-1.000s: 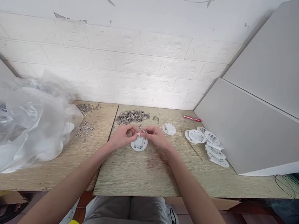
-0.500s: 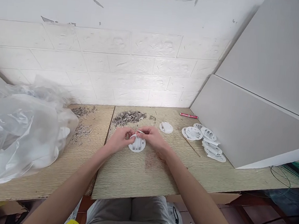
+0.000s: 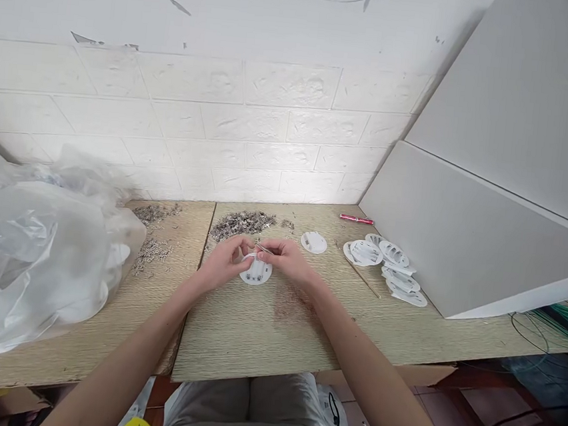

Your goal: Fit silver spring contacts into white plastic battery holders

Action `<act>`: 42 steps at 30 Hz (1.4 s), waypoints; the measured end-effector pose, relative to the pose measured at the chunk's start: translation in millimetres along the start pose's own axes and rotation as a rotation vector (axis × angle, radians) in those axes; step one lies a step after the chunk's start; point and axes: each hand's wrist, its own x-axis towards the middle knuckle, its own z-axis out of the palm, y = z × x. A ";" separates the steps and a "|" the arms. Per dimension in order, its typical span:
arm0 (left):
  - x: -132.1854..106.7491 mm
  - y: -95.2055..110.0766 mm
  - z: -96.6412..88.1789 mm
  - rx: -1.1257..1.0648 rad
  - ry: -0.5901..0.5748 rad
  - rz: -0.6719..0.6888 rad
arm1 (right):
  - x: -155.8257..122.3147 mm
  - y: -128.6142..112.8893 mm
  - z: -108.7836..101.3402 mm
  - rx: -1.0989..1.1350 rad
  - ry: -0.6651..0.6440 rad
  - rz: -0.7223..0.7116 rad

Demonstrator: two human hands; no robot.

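A round white plastic battery holder (image 3: 256, 274) lies on the wooden table (image 3: 263, 325) between my hands. My left hand (image 3: 224, 261) has its fingers curled over the holder's upper left rim. My right hand (image 3: 284, 258) pinches a thin metal tool, probably tweezers (image 3: 262, 248), whose tip points left above the holder's top edge. A heap of small metal parts (image 3: 243, 222) sits just behind my hands.
A clear plastic bag (image 3: 29, 249) of white parts fills the left. More metal bits (image 3: 152, 248) lie beside it. To the right are a single white disc (image 3: 314, 243), a pile of white holders (image 3: 389, 267), a thin stick (image 3: 361, 277), a red pen (image 3: 356, 219) and slanted grey panels (image 3: 482, 239).
The view has shifted slightly, so everything sits a little further left. My hands remain together over the holder, with only small finger movements.
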 end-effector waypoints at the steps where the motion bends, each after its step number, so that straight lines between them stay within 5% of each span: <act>1: -0.1 -0.4 0.4 -0.005 0.004 0.009 | 0.2 -0.1 0.1 -0.013 0.002 -0.003; 20: 0.8 3.4 -4.0 -0.127 0.040 -0.042 | 0.0 -3.3 4.2 -0.198 0.037 -0.100; 27: -0.9 3.4 -4.9 -0.311 0.004 -0.155 | -1.4 2.0 9.8 -0.415 0.126 -0.229; 33: -2.1 0.5 -6.0 -0.686 -0.119 -0.309 | -5.5 -0.2 14.6 -0.510 0.170 -0.344; 37: -1.6 1.1 -7.4 -0.839 -0.106 -0.382 | -2.8 7.9 14.6 -0.536 0.225 -0.420; 42: 0.3 1.9 -5.6 -0.947 -0.021 -0.441 | 4.2 8.8 8.6 -0.456 0.395 -0.343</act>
